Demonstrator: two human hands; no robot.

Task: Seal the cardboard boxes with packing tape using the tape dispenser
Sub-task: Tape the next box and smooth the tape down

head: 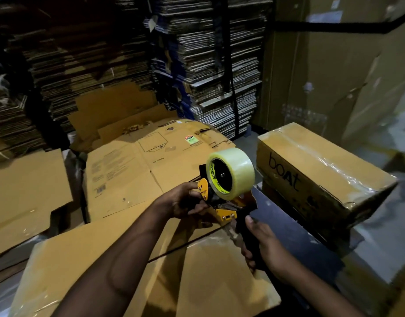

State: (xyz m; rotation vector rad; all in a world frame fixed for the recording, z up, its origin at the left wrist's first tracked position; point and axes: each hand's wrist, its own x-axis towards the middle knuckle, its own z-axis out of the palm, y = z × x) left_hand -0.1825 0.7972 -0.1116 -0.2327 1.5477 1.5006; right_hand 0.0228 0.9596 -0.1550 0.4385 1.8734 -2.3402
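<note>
Cardboard box (320, 177), already taped, sits right and far of the tape dispenser (226, 193), long axis running near-right, closer to the right hand (262, 245) gripping the handle than the left hand (185, 202) pinching the dispenser's front.

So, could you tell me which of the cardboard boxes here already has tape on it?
The boat-printed box at right: assembled, shiny tape along its top. The others lie flattened.

Tape dispenser (222, 197) in both hands.
</note>
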